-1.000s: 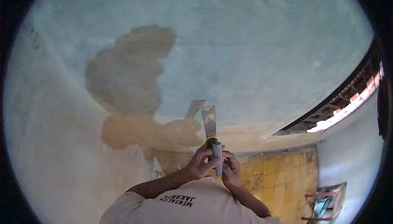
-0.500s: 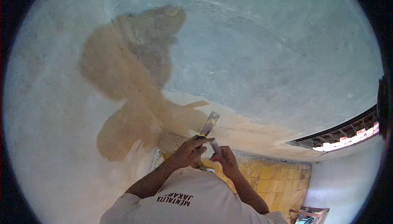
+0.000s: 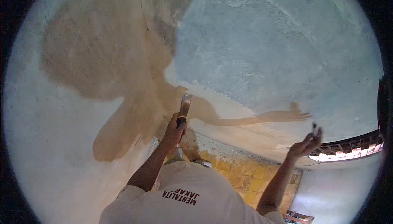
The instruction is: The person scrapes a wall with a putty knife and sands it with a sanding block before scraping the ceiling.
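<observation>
My left hand [image 3: 175,132] is closed around the dark handle of a putty knife [image 3: 186,104], its worn metal blade pointing up toward the wall. Out to the right, my right hand [image 3: 305,145] is raised near the wall with its fingers curled upward. A small narrow thing with a dark end [image 3: 314,126] sticks up from those fingers; what kind it is I cannot make out. Ahead is the wall [image 3: 254,56], blue-grey and rough above, with a pale smooth band below. Neither the blade nor the right hand visibly touches it.
A large shadow [image 3: 94,40] of my head and arms falls across the corner and the whitish left wall [image 3: 28,113]. Yellow floor tiles [image 3: 256,179] lie below. A slatted opening [image 3: 348,152] is at right, and a wooden frame [image 3: 301,217] stands at the lower right.
My hands were close together in front of my chest and are now wide apart. The right hand has swung far right and up; the left, with the putty knife, has shifted left and up.
</observation>
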A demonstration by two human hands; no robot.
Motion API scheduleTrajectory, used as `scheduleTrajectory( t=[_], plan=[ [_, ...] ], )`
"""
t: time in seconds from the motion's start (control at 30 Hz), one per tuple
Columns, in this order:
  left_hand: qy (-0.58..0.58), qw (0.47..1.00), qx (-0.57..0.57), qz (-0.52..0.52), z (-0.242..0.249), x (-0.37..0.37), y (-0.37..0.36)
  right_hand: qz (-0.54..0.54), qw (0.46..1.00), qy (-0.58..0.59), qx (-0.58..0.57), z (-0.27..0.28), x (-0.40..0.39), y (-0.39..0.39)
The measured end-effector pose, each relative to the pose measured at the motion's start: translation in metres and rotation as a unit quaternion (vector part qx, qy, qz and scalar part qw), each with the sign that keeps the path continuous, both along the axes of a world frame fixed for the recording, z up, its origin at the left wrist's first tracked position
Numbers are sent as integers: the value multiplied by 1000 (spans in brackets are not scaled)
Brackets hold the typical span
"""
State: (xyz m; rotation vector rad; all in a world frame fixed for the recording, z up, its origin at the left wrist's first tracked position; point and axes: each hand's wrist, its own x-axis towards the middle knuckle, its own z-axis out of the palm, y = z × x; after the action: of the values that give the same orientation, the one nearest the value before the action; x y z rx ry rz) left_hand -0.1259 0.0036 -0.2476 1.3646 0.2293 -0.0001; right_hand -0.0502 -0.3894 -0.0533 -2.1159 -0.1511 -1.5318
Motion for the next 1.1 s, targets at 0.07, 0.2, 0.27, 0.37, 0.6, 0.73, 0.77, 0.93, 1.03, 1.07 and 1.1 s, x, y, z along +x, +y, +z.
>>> scheduleTrajectory(
  t=[0.07, 0.2, 0.27, 0.37, 0.6, 0.73, 0.77, 0.93, 1.03, 1.07, 1.1],
  plan=[
    [-5, 999, -3, 34, -5, 12, 3, 32, 991, -80, -102, 43, 22, 10],
    [-49, 998, -37, 34, -1, 24, 5, 61, 935, -149, -315, 114, 60, 27],
    [-54, 998, 10, 19, -2, 31, 4, 85, 900, -162, -396, 136, 74, 38],
    [-43, 998, 6, 40, 2, 39, 0, 123, 849, -157, -489, 156, 89, 59],
    [-23, 997, 51, 59, 7, 51, -4, 81, 824, -165, -535, 154, 100, 54],
    [-24, 992, 103, 64, 7, 56, -8, 70, 822, -158, -543, 155, 100, 54],
    [-18, 991, 114, 70, 8, 58, -8, 71, 818, -164, -546, 155, 101, 53],
    [-10, 989, 122, 80, 2, 60, -6, 72, 827, -161, -533, 155, 100, 54],
    [0, 989, 109, 100, -7, 53, -6, 75, 824, -161, -539, 154, 102, 51],
    [-8, 986, 115, 123, -4, 53, -6, 76, 821, -162, -542, 155, 102, 50],
    [-10, 986, 116, 122, 0, 55, -6, 74, 822, -163, -541, 156, 102, 50]
  ],
)
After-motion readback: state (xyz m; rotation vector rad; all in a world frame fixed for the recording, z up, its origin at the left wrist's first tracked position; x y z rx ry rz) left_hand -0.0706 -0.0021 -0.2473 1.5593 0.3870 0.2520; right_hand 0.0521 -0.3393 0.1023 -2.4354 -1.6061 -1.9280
